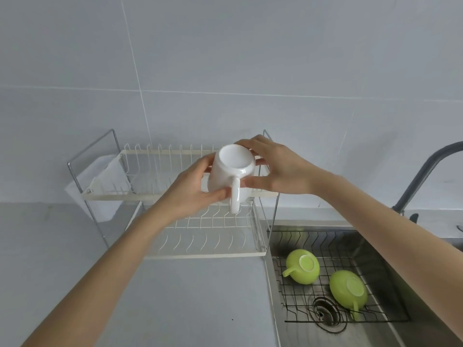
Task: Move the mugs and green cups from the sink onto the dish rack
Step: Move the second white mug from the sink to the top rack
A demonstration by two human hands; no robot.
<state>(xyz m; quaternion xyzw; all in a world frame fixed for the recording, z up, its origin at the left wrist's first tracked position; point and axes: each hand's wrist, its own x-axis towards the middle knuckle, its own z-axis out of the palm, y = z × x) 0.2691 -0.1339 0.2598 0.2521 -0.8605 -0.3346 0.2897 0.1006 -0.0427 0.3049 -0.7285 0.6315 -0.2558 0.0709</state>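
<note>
A white mug (231,171) is upside down, its base toward me and its handle pointing down, held in front of the upper tier of the two-tier dish rack (160,195). My left hand (190,190) grips its left side and my right hand (278,166) its right side. Two green cups lie upside down on the black wire grid in the sink (390,279): one green cup (302,266) at the left with its handle to the left, the other green cup (348,290) nearer me by the drain.
The rack's lower tier (208,236) stands on the grey counter (175,296), left of the sink. A white cloth (105,179) hangs at the rack's left end. A dark faucet (426,171) arches at the right. The drain (325,313) sits at the sink's front.
</note>
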